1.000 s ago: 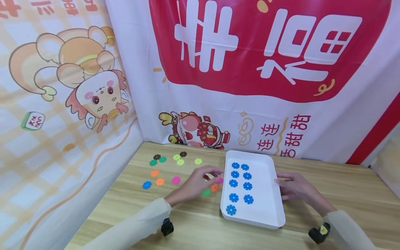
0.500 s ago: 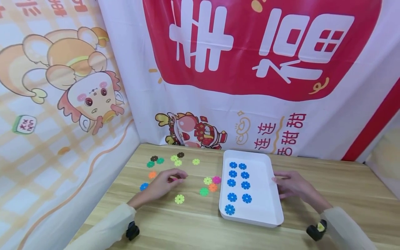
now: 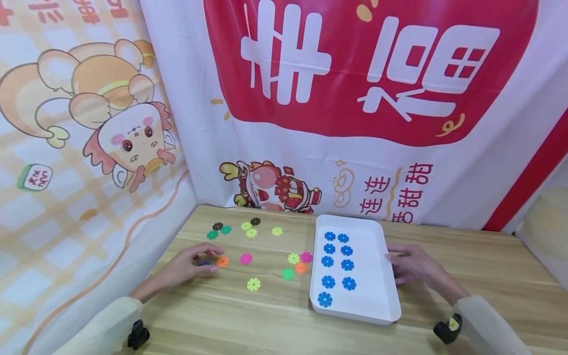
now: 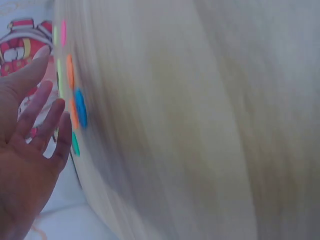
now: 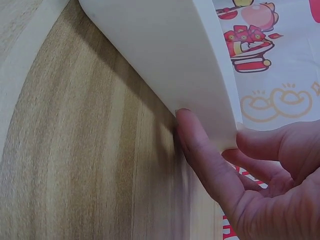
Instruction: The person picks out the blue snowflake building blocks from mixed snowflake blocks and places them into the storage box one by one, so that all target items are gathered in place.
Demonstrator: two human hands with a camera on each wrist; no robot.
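My left hand (image 3: 179, 268) hovers at the left of the table, fingers loosely bent and holding nothing. Under its fingertips lies a blue flower-shaped plastic disc (image 3: 204, 263), partly hidden by the hand. An orange disc (image 3: 222, 261) lies just beyond the fingertips. In the left wrist view the fingers are spread beside the blue disc (image 4: 80, 108), apart from it. My right hand (image 3: 414, 266) holds the right side of a white tray (image 3: 372, 281); in the right wrist view the thumb is at the rim and a finger lies against the wall. Several blue discs (image 3: 347, 265) lie in the tray's left half.
Loose discs lie left of the tray: pink (image 3: 246, 259), yellow (image 3: 254, 284), green (image 3: 288, 274) and orange (image 3: 301, 267). Brown (image 3: 218, 226), green and yellow discs lie farther back. A printed cloth (image 3: 284, 128) hangs behind the wooden table (image 3: 248, 325).
My left hand has left a pink disc beside the tray and moved left across the table to the blue disc. The right hand stays at the tray.
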